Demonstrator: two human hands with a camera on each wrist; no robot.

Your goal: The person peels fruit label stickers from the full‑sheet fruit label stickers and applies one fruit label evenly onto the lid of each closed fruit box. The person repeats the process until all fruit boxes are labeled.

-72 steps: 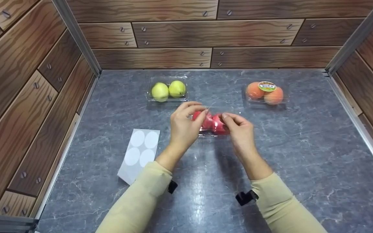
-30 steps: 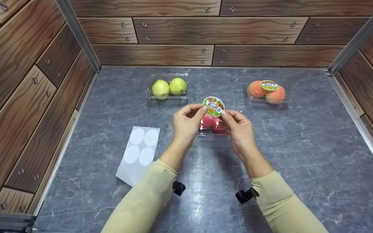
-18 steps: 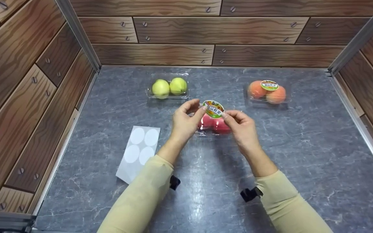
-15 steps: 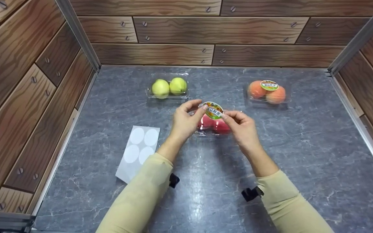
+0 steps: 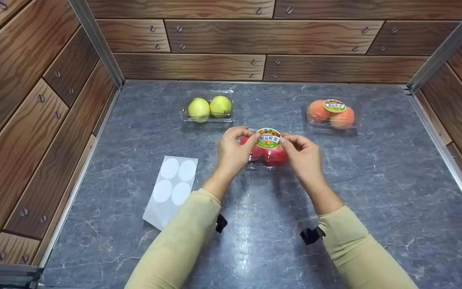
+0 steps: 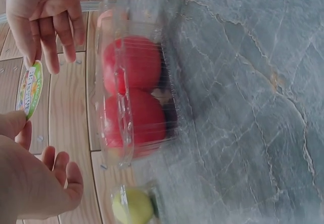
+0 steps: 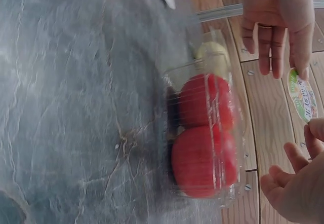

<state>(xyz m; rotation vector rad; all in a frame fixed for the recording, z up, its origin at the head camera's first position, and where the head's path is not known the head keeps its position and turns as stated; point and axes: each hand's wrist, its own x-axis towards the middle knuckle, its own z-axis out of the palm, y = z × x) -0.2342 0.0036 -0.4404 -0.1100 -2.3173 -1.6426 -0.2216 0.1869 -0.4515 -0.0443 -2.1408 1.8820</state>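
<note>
A round, colourful sticker (image 5: 268, 137) is stretched between my two hands. My left hand (image 5: 251, 139) pinches its left edge and my right hand (image 5: 284, 140) pinches its right edge. It hovers just over a clear plastic clamshell (image 5: 269, 156) holding two red apples, which sits mid-table. In the left wrist view the sticker (image 6: 29, 89) is edge-on, a short gap away from the clamshell lid (image 6: 132, 97). The right wrist view shows the same gap between sticker (image 7: 302, 95) and clamshell (image 7: 205, 133). The other fingers of both hands are spread.
A clamshell of two green apples (image 5: 209, 107) sits at the back left. Another with orange-pink fruit and a sticker on its lid (image 5: 331, 114) sits at the back right. A white backing sheet (image 5: 171, 188) lies left of my forearm. Wood-patterned walls ring the grey marble table (image 5: 375, 192).
Both hands have lowered the sticker from above the red apple clamshell to just over its lid, turning it flatter. Nothing else has moved.
</note>
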